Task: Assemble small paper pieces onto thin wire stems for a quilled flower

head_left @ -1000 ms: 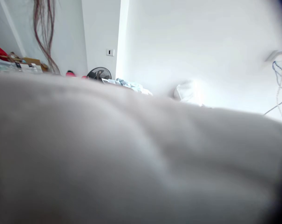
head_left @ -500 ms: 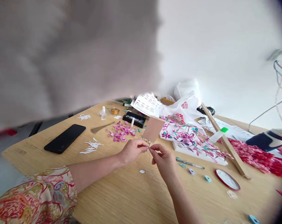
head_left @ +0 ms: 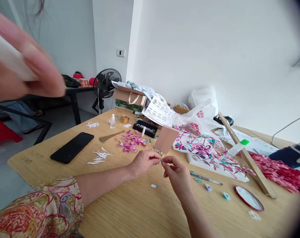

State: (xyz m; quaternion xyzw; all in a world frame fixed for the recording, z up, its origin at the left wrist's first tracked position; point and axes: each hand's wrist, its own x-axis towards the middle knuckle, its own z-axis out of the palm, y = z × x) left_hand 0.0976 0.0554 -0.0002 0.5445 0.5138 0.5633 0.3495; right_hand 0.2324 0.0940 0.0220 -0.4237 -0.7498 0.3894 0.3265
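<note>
My left hand (head_left: 143, 162) and my right hand (head_left: 177, 172) meet above the middle of the wooden table. Both are closed, fingertips pinched almost together. From my left fingertips rises a slim sprig of small pale gold beads (head_left: 158, 152). My right thumb and forefinger pinch the thin thread (head_left: 161, 168) beside it; its strands are very fine and partly hidden by the fingers. Below, a small white oval piece (head_left: 154, 185) lies on the table by a loose thread. Just behind the beads stands a flat pinkish-brown board (head_left: 166, 138).
Pink petals (head_left: 131, 141), white strips (head_left: 99, 156) and a black phone (head_left: 72, 147) lie left. On the right are purple flower sprays (head_left: 202, 145), a pen (head_left: 206, 178), thread spools (head_left: 226, 196) and a wooden bar (head_left: 254, 168). Another person's blurred hand (head_left: 28, 62) holds something white, upper left.
The large grey blur has left the upper left, uncovering the fan, bags and wall; another person's hand shows there. The view has shifted slightly; my hands keep their pinch.
</note>
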